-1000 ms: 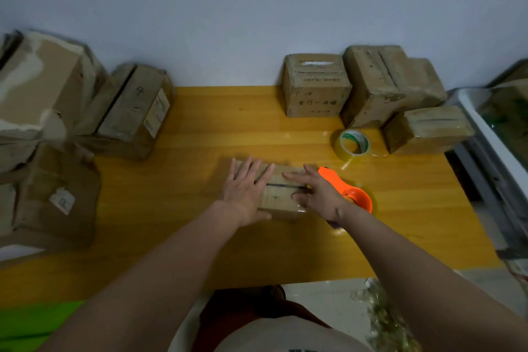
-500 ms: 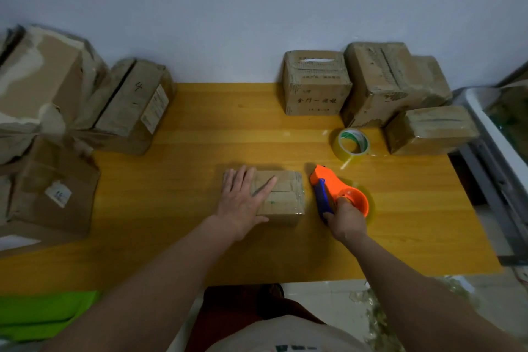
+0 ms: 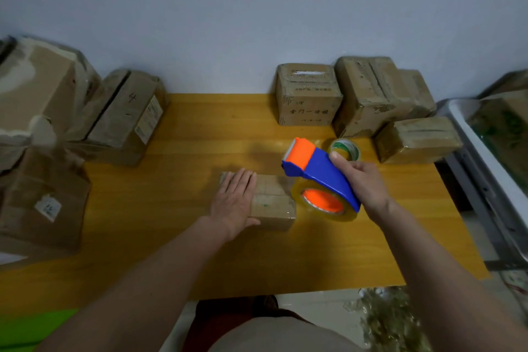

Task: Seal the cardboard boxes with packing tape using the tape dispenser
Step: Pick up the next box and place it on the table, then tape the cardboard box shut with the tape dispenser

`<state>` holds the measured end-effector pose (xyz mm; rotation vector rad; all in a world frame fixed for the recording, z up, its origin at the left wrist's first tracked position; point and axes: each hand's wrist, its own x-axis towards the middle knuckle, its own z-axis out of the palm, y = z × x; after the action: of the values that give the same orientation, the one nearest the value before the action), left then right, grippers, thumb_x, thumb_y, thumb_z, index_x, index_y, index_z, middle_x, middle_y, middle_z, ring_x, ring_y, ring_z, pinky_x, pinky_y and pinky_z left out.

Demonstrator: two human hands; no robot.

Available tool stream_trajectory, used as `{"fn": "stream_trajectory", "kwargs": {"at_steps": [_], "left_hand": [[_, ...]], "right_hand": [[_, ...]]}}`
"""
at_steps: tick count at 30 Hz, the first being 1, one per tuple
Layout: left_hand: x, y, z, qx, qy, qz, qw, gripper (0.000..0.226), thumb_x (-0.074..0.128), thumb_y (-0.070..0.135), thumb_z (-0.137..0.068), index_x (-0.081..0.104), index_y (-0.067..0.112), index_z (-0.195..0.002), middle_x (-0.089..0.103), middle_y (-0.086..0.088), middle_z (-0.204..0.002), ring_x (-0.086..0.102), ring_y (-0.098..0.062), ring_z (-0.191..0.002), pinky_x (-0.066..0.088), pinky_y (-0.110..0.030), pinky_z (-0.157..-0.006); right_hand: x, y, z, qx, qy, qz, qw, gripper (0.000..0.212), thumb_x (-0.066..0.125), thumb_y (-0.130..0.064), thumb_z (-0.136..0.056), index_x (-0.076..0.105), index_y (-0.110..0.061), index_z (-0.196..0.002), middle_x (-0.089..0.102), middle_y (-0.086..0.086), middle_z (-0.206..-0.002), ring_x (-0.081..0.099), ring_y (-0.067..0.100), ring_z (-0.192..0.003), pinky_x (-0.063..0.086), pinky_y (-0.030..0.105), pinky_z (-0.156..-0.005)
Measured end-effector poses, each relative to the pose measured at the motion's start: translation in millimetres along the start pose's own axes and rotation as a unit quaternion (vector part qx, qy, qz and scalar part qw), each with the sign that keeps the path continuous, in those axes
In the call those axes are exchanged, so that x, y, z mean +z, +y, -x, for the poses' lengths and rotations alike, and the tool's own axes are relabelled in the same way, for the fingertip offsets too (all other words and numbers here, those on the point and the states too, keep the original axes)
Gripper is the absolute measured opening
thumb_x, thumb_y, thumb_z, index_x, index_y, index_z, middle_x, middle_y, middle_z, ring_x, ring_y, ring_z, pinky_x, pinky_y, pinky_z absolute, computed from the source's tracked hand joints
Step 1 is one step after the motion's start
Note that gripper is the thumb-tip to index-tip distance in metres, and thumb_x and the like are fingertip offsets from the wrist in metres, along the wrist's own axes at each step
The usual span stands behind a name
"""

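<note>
Here, left hand [image 3: 233, 203] flat on box [image 3: 273, 203]; right [image 3: 361, 180] grips dispenser [image 3: 320, 177]; "4" on carton [image 3: 125, 120].

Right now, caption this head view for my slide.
Left hand steadies small box; right hand holds tape dispenser beside it.

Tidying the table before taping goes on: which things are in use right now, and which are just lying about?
In use: small box under left hand; tape dispenser in right hand.
Lying about: spare tape roll; stacked boxes by the wall; boxes at left.
</note>
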<state>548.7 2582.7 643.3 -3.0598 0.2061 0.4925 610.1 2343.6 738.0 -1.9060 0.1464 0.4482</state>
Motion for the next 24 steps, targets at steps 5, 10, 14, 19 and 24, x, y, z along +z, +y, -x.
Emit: {"fn": "stream_trajectory", "kwargs": {"at_steps": [5,10,14,19,24], "left_hand": [[-0.8,-1.8,2.1,0.001,0.008,0.017,1.0,0.109,0.054,0.068,-0.083,-0.006,0.01,-0.153,-0.006,-0.008,-0.162,-0.011,-0.022,-0.149,-0.012,-0.038,-0.119],[1.7,-8.7,8.0,0.012,0.023,0.037,0.999,0.103,0.053,0.069,-0.082,0.004,0.015,-0.155,0.003,-0.002,-0.162,-0.01,-0.02,-0.149,-0.011,-0.042,-0.12],[0.4,-16.0,25.0,-0.025,0.108,0.279,0.954,0.093,0.07,0.041,-0.082,0.016,0.022,-0.154,0.008,0.008,-0.16,-0.004,-0.014,-0.149,-0.001,-0.032,-0.12],[-28.8,-30.8,24.0,-0.287,0.099,0.69,0.657,0.021,0.048,0.012,-0.097,0.068,0.01,-0.102,0.067,-0.012,-0.115,0.061,-0.026,-0.109,0.048,-0.036,-0.09],[-49.2,-41.9,18.4,-0.232,-0.087,0.877,0.412,0.034,0.04,0.033,-0.102,0.061,0.007,-0.111,0.067,-0.013,-0.107,0.063,-0.022,-0.102,0.049,-0.033,-0.086]], "right_hand": [[29.9,-23.9,-4.2,-0.017,-0.067,0.044,0.997,0.069,0.064,-0.062,-0.07,0.069,0.005,-0.086,0.072,0.018,-0.077,0.068,0.023,-0.066,0.051,0.028,-0.062],[49.7,-31.4,-17.8,-0.024,-0.055,0.125,0.99,0.059,0.065,-0.058,-0.077,0.069,0.0,-0.079,0.071,0.013,-0.07,0.067,0.018,-0.06,0.049,0.027,-0.058],[56.5,-35.6,-23.7,-0.038,-0.055,0.185,0.98,0.06,0.065,-0.061,-0.076,0.067,-0.001,-0.073,0.067,0.011,-0.063,0.061,0.015,-0.052,0.045,0.025,-0.052],[58.0,-34.4,-24.0,-0.048,-0.04,0.199,0.978,0.064,0.065,-0.061,-0.076,0.067,0.003,-0.073,0.064,0.018,-0.062,0.056,0.018,-0.051,0.04,0.025,-0.049],[60.7,-38.8,-22.3,-0.045,-0.042,0.213,0.975,0.056,0.064,-0.062,-0.074,0.061,-0.007,-0.061,0.057,0.002,-0.047,0.051,0.008,-0.039,0.035,0.016,-0.039]]}}
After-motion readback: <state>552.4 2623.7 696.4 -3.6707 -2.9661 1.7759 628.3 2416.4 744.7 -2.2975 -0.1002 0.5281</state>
